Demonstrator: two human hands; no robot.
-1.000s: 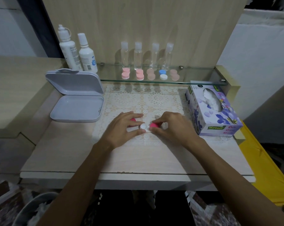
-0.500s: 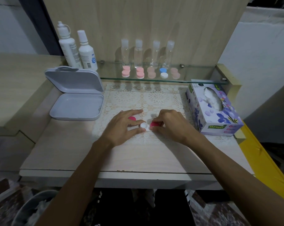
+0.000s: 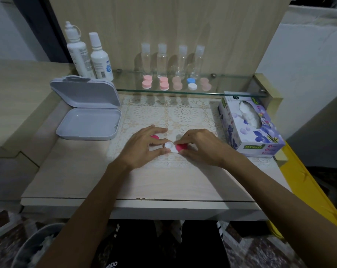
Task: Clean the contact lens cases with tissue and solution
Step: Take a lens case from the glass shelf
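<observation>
- On lace mat point(image 3: 183, 115), centre of desk point(image 3: 71, 176), head view: white lens case point(image 3: 170, 147) lying flat, one well uncovered, red cap point(image 3: 181, 147) on the other.
- Left hand point(image 3: 144, 147): thumb and fingertips curled round left end of case, pinning it to mat.
- Right hand point(image 3: 200, 147): fingers pinching red cap from right side.
- Second red cap point(image 3: 154, 137) on mat just behind left hand, partly hidden by fingers.
- Far left of desk: grey box point(image 3: 90, 122), lid propped open, nothing visible inside.
- Behind box: two white solution bottles point(image 3: 90, 57) upright, touching or nearly so.
- Glass shelf point(image 3: 231, 86) along back panel: four clear small bottles point(image 3: 172, 60) in a row, upright.
- In front of those: five more lens cases point(image 3: 176, 84), four pink, one blue and white, well apart from hands.
- Right of mat: tissue box point(image 3: 250, 128), floral print, white tissue sticking out of top slot.
- Bottom left, below desk edge: bin point(image 3: 36, 246) with crumpled white paper, blurred.
</observation>
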